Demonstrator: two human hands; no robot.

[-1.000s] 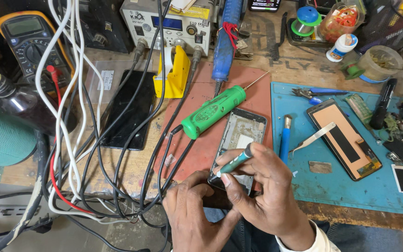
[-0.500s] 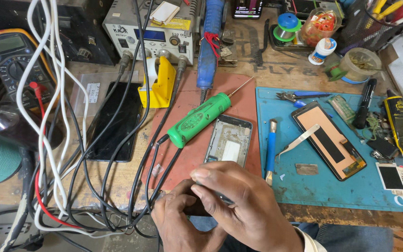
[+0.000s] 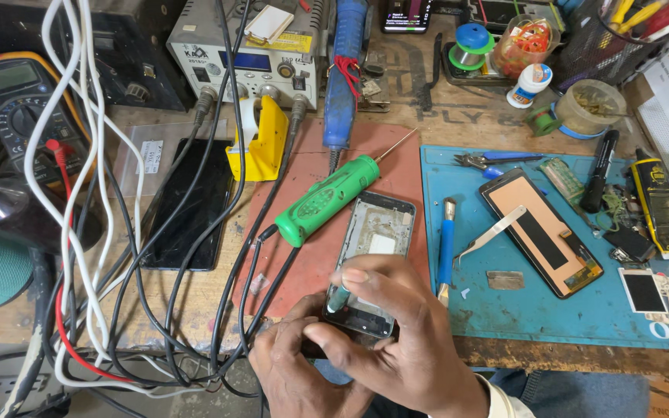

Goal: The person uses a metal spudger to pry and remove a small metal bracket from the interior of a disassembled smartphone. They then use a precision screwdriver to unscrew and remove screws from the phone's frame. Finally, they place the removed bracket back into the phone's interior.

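I see my right hand [image 3: 396, 333] curled over the near end of the phone frame [image 3: 371, 255], fingers bent and closed around a small green-handled tool [image 3: 337, 298] whose tip points down at the frame's lower edge. My left hand [image 3: 296, 371] sits just beside it, low at the table's front edge, fingers folded in and pressed against the bottom of the frame; from here I think it is pinching the frame, though the right hand hides most of the contact. The frame lies on a reddish mat [image 3: 311, 255], its far end bare and a pale rectangle showing in its middle. Just beyond it on the same mat lies a large green screwdriver [image 3: 327, 200], tilted, its thin shaft pointing up and right. To the right is a blue mat [image 3: 536, 310] carrying a blue-handled tool [image 3: 446, 251], metal tweezers [image 3: 493, 232] and a phone screen [image 3: 542, 231] lying face down. Left of the red mat a dark phone [image 3: 191, 205] lies flat under a tangle of black and white cables [image 3: 102, 232]. A yellow stand [image 3: 261, 139] sits near the bench supply [image 3: 245, 50] at the back
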